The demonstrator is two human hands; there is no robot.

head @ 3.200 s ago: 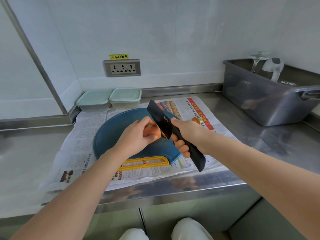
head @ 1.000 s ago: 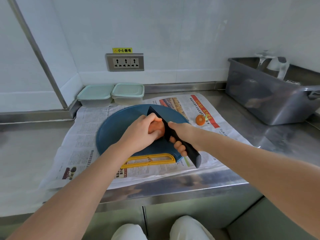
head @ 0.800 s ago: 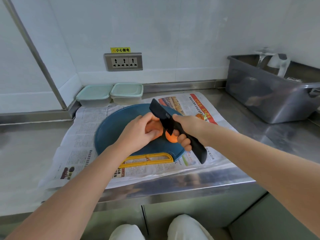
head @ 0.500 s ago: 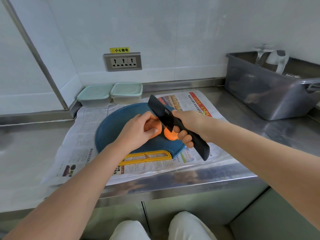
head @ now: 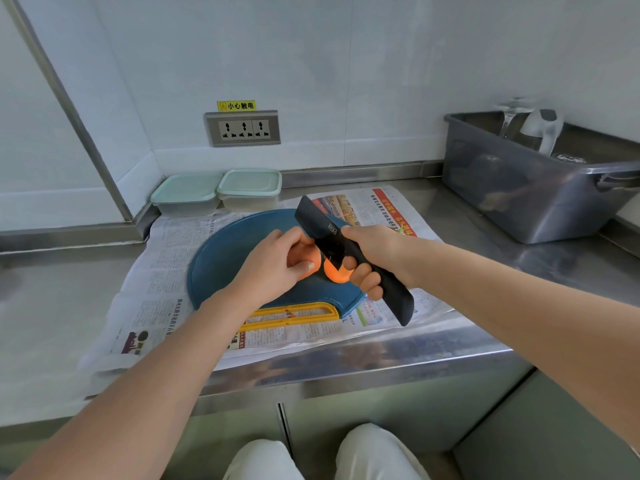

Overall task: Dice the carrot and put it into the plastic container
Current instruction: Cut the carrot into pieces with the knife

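We see our left hand [head: 273,261] with fingers curled round the carrot [head: 333,274], thumb pressed to its near side. The carrot's cut end pokes out at 3 o'clock of those fingers, touching the knuckles of our right hand [head: 377,252], which grips the black knife [head: 320,225] by the handle. The blade slants up toward 11 o'clock above the carrot. The carrot sits on the right part of the round blue cutting board [head: 221,261], over a newspaper [head: 166,271]. Two lidded plastic containers [head: 250,185] stand at the board's 12 o'clock, and a grey tub [head: 519,199] at 2 o'clock.
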